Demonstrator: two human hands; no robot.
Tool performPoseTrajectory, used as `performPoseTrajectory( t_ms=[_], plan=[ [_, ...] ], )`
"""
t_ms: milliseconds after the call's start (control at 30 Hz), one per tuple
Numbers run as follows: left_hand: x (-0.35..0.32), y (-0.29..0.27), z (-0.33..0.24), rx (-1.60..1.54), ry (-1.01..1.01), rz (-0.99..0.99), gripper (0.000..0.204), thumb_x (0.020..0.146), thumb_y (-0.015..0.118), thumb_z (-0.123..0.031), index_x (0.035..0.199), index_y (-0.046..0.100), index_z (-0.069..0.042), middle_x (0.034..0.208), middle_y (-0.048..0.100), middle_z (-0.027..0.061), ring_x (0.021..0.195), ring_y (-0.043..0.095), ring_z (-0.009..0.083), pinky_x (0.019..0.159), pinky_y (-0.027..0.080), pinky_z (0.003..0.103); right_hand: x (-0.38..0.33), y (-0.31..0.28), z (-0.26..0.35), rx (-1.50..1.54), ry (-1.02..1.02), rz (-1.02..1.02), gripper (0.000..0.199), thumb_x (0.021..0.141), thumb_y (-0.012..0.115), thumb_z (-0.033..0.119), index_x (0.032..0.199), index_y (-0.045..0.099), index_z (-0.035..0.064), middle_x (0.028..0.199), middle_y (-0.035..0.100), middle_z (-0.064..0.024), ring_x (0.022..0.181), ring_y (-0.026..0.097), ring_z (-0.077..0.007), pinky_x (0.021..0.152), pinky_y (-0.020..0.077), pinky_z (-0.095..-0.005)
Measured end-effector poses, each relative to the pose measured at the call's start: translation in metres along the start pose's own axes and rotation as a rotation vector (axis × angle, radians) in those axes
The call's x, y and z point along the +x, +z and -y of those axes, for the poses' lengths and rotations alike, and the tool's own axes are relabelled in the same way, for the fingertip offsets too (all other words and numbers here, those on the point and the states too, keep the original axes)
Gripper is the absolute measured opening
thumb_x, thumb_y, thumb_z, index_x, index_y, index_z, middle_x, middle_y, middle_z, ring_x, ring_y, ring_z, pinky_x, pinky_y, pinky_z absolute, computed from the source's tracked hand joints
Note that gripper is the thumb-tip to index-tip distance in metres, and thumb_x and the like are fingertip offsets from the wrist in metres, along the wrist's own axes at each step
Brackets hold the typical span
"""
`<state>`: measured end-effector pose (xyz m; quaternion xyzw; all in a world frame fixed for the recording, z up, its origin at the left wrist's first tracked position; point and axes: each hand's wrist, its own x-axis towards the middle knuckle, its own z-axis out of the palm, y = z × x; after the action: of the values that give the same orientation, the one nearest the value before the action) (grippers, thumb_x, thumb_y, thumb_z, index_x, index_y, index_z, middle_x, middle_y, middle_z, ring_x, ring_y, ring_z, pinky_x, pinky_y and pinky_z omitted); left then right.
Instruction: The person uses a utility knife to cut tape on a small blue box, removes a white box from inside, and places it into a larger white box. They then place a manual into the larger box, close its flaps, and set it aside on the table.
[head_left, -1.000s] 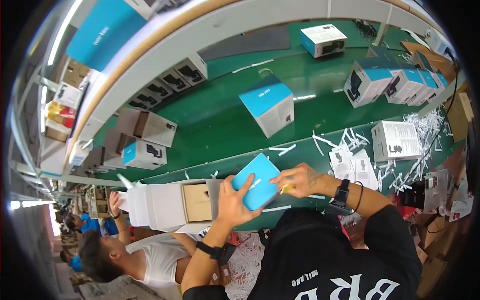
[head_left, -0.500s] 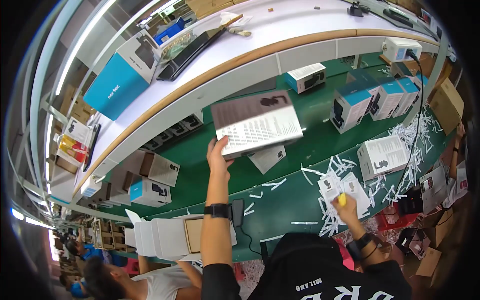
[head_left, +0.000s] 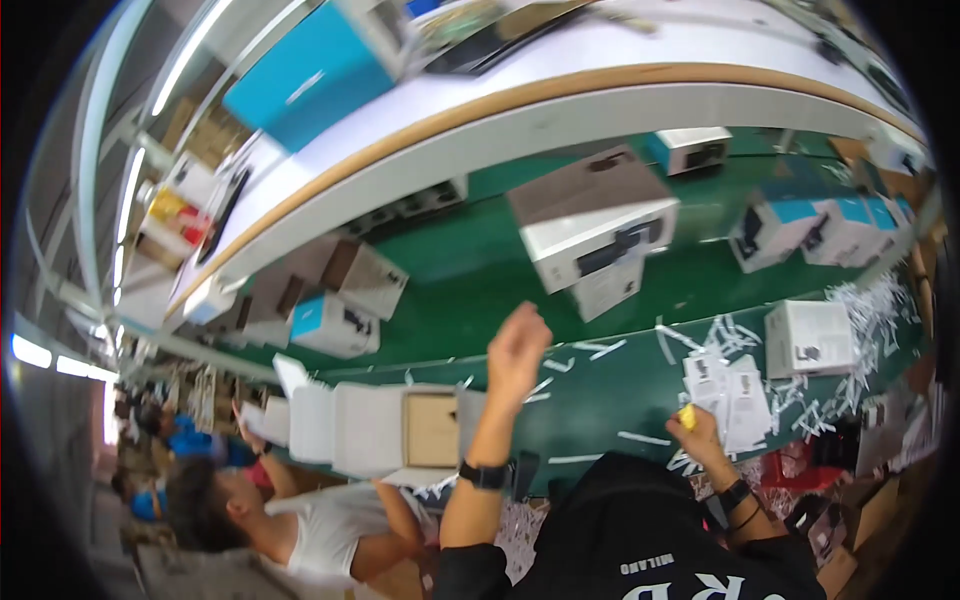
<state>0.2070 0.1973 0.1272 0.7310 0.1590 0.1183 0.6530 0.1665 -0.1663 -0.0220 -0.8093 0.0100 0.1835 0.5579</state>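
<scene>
My left hand (head_left: 519, 345) is off the carton, a little blurred, its fingers curled and nothing visible in them. Just beyond it on the green bench stands a white carton (head_left: 600, 225), its shaded top bearing a small dark picture. A white sheet or card (head_left: 610, 288) with print shows against the carton's near side. Near the bench's front edge my right hand (head_left: 697, 435) is closed on a small yellow object (head_left: 687, 417), whose kind is hard to make out. Beside that hand lie printed white leaflets (head_left: 745, 405) among paper strips.
Another white carton (head_left: 810, 338) stands right, by a heap of white strips (head_left: 880, 320). Several blue-and-white boxes (head_left: 790, 230) line the back right. An opened white box (head_left: 370, 425) lies left, near a seated person (head_left: 320, 530). A white shelf (head_left: 480, 110) overhangs the bench.
My left hand has let go of the white carton, which now stands on the bench, and has drawn back. My right hand has moved off the leaflets toward the bench edge. The view has shifted.
</scene>
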Motion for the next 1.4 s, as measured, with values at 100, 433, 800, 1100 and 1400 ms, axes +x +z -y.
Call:
performPoseTrajectory(
  t_ms=[100, 433, 800, 1100, 1400],
  plan=[
    [-0.104, -0.027, 0.01, 0.181, 0.057, 0.215, 0.035, 0.096, 0.071, -0.017, 0.127, 0.068, -0.003, 0.117, 0.072, 0.0112, 0.105, 0.069, 0.0198, 0.092, 0.053, 0.031, 0.005, -0.008, -0.003, -0.043, -0.036, 0.008, 0.02, 0.085, 0.077, 0.012, 0.098, 0.067, 0.002, 0.081, 0.07, -0.0075, 0.073, 0.066, -0.0186, 0.068, 0.0531, -0.0329],
    [-0.206, -0.087, 0.104, -0.439, -0.476, -0.971, 0.086, 0.093, 0.068, -0.053, 0.155, 0.022, -0.014, 0.152, 0.041, 0.0115, 0.138, 0.041, 0.0306, 0.099, 0.043, 0.063, 0.062, -0.105, -0.132, -0.938, -0.429, -0.595, 0.044, 0.085, 0.075, 0.026, 0.119, 0.065, -0.0013, 0.123, 0.064, -0.0178, 0.113, 0.062, -0.0342, 0.1, 0.049, -0.0411],
    [-0.183, -0.045, 0.101, -0.447, -0.416, -0.86, 0.061, 0.099, 0.059, -0.044, 0.142, 0.047, -0.003, 0.135, 0.054, 0.0147, 0.115, 0.06, 0.03, 0.093, 0.055, 0.05, 0.049, -0.12, -0.131, -0.826, -0.027, -0.633, 0.063, 0.08, 0.075, 0.037, 0.132, 0.059, 0.0057, 0.144, 0.052, -0.017, 0.114, 0.063, -0.0381, 0.093, 0.0534, -0.044],
    [-0.157, 0.035, 0.104, -0.374, -0.478, -0.474, 0.057, 0.099, 0.063, -0.034, 0.143, 0.047, -0.001, 0.135, 0.057, 0.013, 0.114, 0.062, 0.0278, 0.095, 0.054, 0.045, 0.041, -0.16, -0.115, -0.686, 0.178, -0.566, 0.047, 0.082, 0.075, 0.037, 0.115, 0.069, 0.0053, 0.116, 0.068, -0.0215, 0.107, 0.066, -0.0395, 0.092, 0.0532, -0.0454],
    [-0.163, 0.009, 0.077, -0.004, -0.099, -0.218, 0.051, 0.094, 0.067, -0.006, 0.139, 0.049, 0.009, 0.119, 0.067, 0.0144, 0.103, 0.066, 0.0192, 0.09, 0.053, 0.031, -0.005, -0.142, 0.1, -0.352, -0.295, -0.467, 0.019, 0.078, 0.076, 0.009, 0.086, 0.06, 0.0029, 0.072, 0.061, -0.0052, 0.063, 0.057, -0.0163, 0.058, 0.0455, -0.0312]
  ],
)
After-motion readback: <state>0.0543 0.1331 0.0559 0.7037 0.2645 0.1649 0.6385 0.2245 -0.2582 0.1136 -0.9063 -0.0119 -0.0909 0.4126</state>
